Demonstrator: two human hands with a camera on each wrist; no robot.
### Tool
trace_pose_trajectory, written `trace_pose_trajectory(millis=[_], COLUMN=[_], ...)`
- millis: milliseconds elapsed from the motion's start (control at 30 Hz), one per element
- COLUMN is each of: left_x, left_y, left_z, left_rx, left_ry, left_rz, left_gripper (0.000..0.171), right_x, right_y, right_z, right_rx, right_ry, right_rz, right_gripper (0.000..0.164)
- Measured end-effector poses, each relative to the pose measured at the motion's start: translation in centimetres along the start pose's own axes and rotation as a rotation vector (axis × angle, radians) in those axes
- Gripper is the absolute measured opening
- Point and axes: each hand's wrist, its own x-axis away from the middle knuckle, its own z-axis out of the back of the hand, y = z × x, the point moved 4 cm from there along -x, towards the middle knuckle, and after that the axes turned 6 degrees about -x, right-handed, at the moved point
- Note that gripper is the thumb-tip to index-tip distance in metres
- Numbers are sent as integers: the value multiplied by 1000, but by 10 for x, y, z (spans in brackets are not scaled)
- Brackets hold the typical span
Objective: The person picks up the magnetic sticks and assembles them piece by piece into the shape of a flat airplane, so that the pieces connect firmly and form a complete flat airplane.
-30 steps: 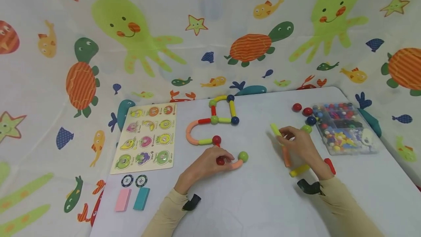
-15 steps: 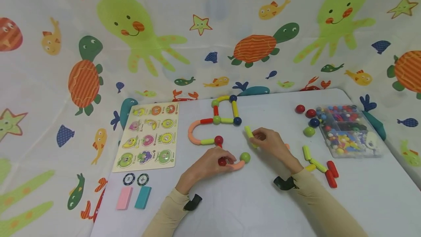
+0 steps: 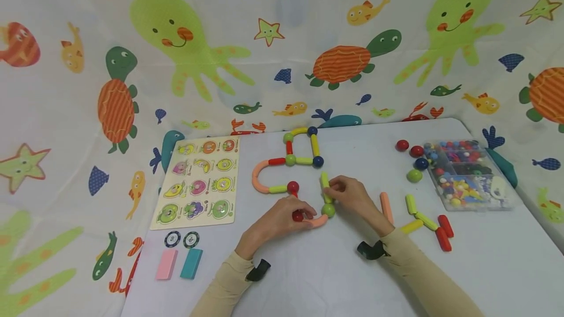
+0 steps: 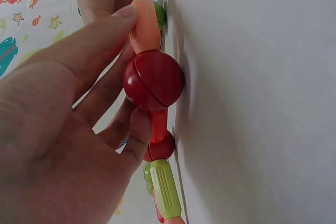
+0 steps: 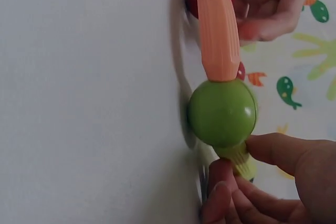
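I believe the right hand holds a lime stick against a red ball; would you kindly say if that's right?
It is a green ball, not a red one, as the right wrist view shows; the right hand does hold a lime stick against it.

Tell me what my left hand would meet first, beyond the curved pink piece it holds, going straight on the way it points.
Your left hand would likely meet the green ball joined to that pink piece, though depth is hard to judge.
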Motion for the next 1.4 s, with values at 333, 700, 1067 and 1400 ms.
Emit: trace_pose_trajectory(millis=[333, 700, 1067, 1400], left_x=[-1, -2, -12, -22], left_y=[1, 1, 7, 9], left_z=[0, 1, 6, 5], left_rx=[29, 0, 15, 61], left_ry=[11, 28, 68, 68], left_rz=[1, 0, -50, 12], left_gripper=[35, 30, 27, 27], right_x=[12, 19, 19, 22], right_y=[0, 0, 2, 8], right_z=[0, -3, -2, 27], right_rx=[26, 16, 48, 39], right_ry=[-9, -48, -44, 46], right_rz=[-3, -7, 20, 58], right_gripper=[40, 39, 36, 33])
